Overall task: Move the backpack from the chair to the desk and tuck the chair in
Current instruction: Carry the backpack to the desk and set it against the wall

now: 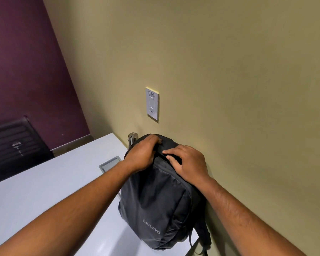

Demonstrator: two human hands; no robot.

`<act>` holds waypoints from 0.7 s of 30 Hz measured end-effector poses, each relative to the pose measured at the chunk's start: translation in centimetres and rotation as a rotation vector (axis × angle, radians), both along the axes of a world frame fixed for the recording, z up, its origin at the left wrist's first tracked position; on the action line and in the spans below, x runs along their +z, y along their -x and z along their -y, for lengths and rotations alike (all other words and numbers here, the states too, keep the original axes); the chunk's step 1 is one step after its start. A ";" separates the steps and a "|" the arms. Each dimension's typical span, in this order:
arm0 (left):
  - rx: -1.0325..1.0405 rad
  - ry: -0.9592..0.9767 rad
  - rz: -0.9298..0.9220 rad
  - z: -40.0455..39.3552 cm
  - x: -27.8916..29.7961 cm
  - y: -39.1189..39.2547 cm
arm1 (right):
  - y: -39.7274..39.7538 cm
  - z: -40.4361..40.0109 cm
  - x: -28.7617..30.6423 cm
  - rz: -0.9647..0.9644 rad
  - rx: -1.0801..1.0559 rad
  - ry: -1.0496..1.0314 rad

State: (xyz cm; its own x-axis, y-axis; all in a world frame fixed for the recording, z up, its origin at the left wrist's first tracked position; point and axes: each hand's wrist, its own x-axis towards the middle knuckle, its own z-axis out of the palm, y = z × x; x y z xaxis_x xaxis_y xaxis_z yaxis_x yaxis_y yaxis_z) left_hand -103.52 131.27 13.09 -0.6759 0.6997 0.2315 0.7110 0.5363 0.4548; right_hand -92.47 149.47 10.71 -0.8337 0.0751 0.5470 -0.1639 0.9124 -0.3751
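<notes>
A dark grey backpack (161, 202) with a light logo stands upright on the white desk (44, 191), leaning against the beige wall. My left hand (142, 154) curls over the top left of the backpack, fingers closed on its upper edge. My right hand (187, 163) rests flat on the top right of the backpack, fingers spread and pressing on the fabric. A strap hangs down at the lower right of the bag by the wall. The chair is out of view.
A white wall switch plate (152, 103) sits above the bag. A small metal cylinder (133, 138) stands on the desk behind the bag. A grey inset panel (109, 164) lies in the desktop. A dark ribbed object (15, 143) stands left, by the purple wall.
</notes>
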 end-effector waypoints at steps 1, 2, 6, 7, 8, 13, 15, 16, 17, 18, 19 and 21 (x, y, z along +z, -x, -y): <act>-0.008 0.002 -0.004 0.3 -0.3 0.0 | 0.0 0.1 0.2 0.019 0.007 0.002; -0.014 0.005 -0.023 0.8 -0.6 -0.1 | 0.0 0.2 0.5 0.037 0.013 0.009; 0.050 -0.079 -0.089 2.9 -1.6 -0.3 | -0.2 1.0 1.3 0.045 -0.003 0.029; 0.093 -0.125 -0.065 3.3 -2.0 -0.3 | -0.3 1.3 1.4 0.043 -0.013 0.037; 0.145 -0.171 -0.020 3.9 -2.5 -0.4 | -0.4 1.6 1.4 0.041 -0.023 0.046; 0.474 -0.405 0.326 5.7 -5.2 -1.8 | -0.9 3.6 1.8 0.066 -0.032 0.032; 0.683 -0.572 0.545 5.8 -6.3 -2.3 | -0.9 4.8 2.2 0.106 0.001 -0.003; 0.824 -0.620 0.646 6.0 -7.5 -2.5 | -0.9 5.5 2.2 0.136 0.020 -0.030; 0.962 -0.630 0.755 6.3 -9.2 -2.4 | -1.0 6.0 2.2 0.162 0.034 -0.065; 1.087 -0.629 0.882 6.7 -10.8 -2.8 | -1.0 6.5 2.1 0.182 0.039 -0.108; 1.168 -0.619 1.017 7.2 -12.6 -3.2 | -1.1 6.9 1.8 0.193 0.033 -0.152; 1.203 -0.703 1.294 7.6 -16.1 -4.7 | -1.2 7.1 1.4 0.202 0.009 -0.223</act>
